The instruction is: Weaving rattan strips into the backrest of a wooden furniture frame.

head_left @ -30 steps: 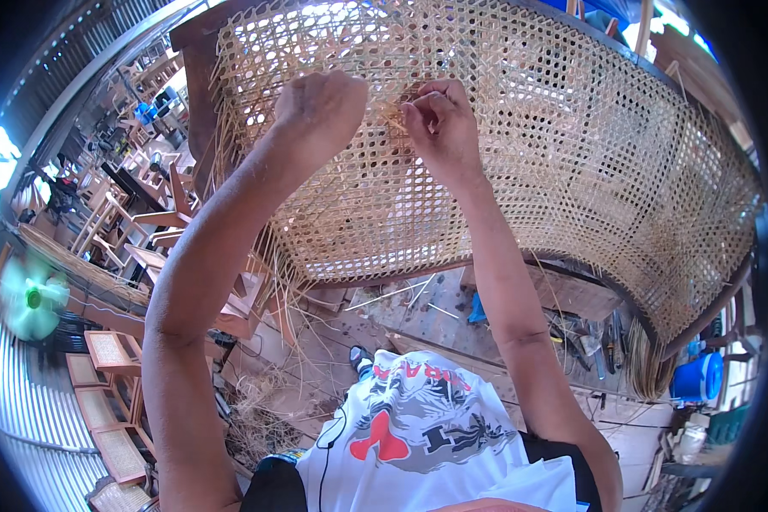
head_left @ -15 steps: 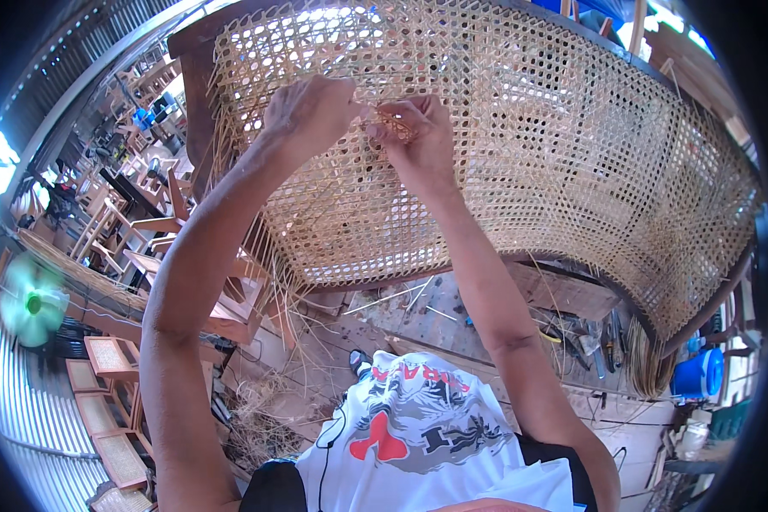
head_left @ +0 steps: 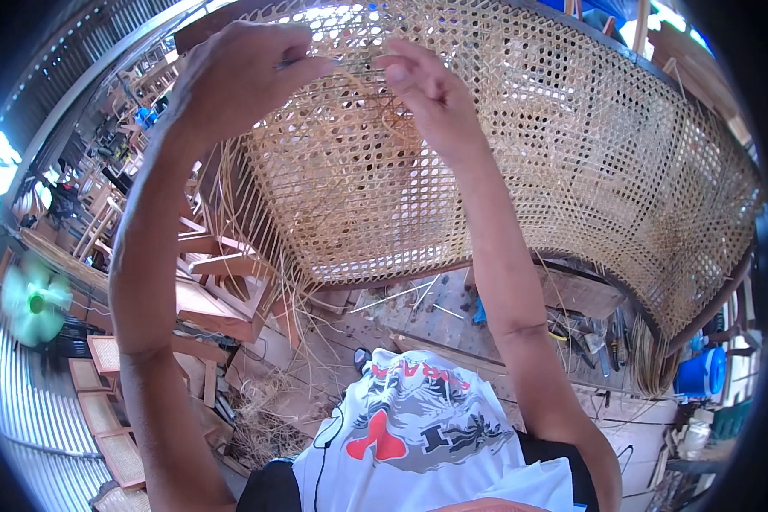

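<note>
A large woven cane panel (head_left: 563,162) in a curved dark wooden frame (head_left: 584,271) spans the view before me. Over its upper left part my left hand (head_left: 243,81) is closed, thumb and fingers curled together, at one end of a thin cane strand (head_left: 358,62). My right hand (head_left: 439,102) pinches the strand a short way to the right, with its other fingers bent. A tan loop of cane hangs against the weave beside the right hand. Long loose cane ends stick out along the panel's left edge.
A green fan (head_left: 36,299) stands at the left, above several chair frames with cane panels (head_left: 94,397). Cane scraps (head_left: 273,418) litter the floor. Hand tools (head_left: 602,346), a cane bundle (head_left: 653,363) and a blue bucket (head_left: 700,373) are at the right.
Both hands have risen toward the panel's far edge. The left hand has swung left and the right slightly right, widening the gap between them. The tan loop now hangs below the fingers.
</note>
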`<state>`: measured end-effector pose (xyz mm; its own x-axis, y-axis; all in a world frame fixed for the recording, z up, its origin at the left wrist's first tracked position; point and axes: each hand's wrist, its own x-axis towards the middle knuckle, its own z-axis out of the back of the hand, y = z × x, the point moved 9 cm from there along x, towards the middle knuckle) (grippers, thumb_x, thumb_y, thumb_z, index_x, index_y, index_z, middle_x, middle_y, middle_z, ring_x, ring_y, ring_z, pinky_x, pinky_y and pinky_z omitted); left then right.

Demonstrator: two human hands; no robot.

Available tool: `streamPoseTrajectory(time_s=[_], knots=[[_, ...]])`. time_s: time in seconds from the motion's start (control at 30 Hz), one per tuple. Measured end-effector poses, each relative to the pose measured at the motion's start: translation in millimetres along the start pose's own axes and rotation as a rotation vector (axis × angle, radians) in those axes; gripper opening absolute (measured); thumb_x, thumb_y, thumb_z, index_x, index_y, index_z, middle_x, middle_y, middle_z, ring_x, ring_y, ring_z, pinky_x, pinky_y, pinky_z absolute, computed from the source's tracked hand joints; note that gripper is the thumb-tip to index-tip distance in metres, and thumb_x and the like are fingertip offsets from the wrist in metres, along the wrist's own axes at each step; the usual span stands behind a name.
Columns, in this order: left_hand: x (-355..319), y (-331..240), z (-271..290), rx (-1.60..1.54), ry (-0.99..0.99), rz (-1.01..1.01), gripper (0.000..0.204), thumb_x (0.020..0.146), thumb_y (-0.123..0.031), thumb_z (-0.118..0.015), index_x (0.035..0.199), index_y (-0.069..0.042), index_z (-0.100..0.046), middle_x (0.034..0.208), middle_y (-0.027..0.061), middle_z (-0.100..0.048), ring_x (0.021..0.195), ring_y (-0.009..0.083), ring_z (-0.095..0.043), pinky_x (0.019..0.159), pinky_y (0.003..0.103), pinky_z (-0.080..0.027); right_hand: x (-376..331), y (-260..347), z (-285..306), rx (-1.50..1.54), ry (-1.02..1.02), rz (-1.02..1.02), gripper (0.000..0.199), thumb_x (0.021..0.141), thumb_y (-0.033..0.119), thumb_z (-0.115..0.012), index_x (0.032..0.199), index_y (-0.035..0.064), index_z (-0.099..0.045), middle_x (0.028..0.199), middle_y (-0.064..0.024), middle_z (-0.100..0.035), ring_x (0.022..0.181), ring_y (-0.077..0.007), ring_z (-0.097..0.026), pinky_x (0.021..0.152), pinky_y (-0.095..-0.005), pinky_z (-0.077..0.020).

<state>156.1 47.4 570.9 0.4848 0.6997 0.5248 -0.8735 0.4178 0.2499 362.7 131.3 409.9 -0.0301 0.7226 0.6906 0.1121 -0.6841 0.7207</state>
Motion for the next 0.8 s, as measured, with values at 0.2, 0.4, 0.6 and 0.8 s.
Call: streamPoseTrajectory(time_s=[0.2,0.4,0.6,0.8], knots=[[-5,12,-19,-0.259,-0.208,-0.014,0.041,0.116,-0.044,-0.085,0.108,-0.003,-0.083,0.077,0.0065,-0.067,0.07,0.0166,-0.057,0.072,0.041,-0.048,-7,-25,-27,0.16,0.084,0.064,0.023,0.114,0.03,-0.092,0.123,0.0091,-0.091,0.119,-0.0057,-0.082,0.108,-0.0138,-0.076,0.091,-0.0303,-0.0605],[-9,13,-99,-0.138,0.185,0.213,0.04,0.126,-0.046,-0.061,0.139,-0.014,-0.081,0.113,0.0231,-0.087,0.105,0.0473,-0.085,0.101,0.059,-0.064,-15,-30,2,-0.25,-0.121,0.294,0.017,0.109,0.017,-0.094,0.107,0.0004,-0.09,0.109,-0.0076,-0.073,0.085,-0.0179,-0.071,0.085,-0.0313,-0.0632],[-3,-6,-115,0.129,0.207,0.179,0.029,0.121,-0.03,-0.063,0.126,-0.012,-0.085,0.116,0.0228,-0.089,0.113,0.0457,-0.087,0.099,0.061,-0.067,-14,-49,4,-0.368,-0.15,0.056,0.016,0.102,0.012,-0.095,0.097,-0.0015,-0.088,0.111,-0.0098,-0.072,0.089,-0.0197,-0.073,0.083,-0.0334,-0.0642],[7,-39,-122,0.251,0.184,0.024,0.022,0.114,-0.011,-0.063,0.116,-0.006,-0.085,0.111,0.0281,-0.087,0.107,0.047,-0.088,0.092,0.06,-0.07,-13,-57,17,-0.28,-0.207,0.041,0.018,0.1,0.014,-0.098,0.099,-0.0016,-0.089,0.114,-0.0113,-0.073,0.093,-0.0205,-0.077,0.086,-0.0376,-0.0658]])
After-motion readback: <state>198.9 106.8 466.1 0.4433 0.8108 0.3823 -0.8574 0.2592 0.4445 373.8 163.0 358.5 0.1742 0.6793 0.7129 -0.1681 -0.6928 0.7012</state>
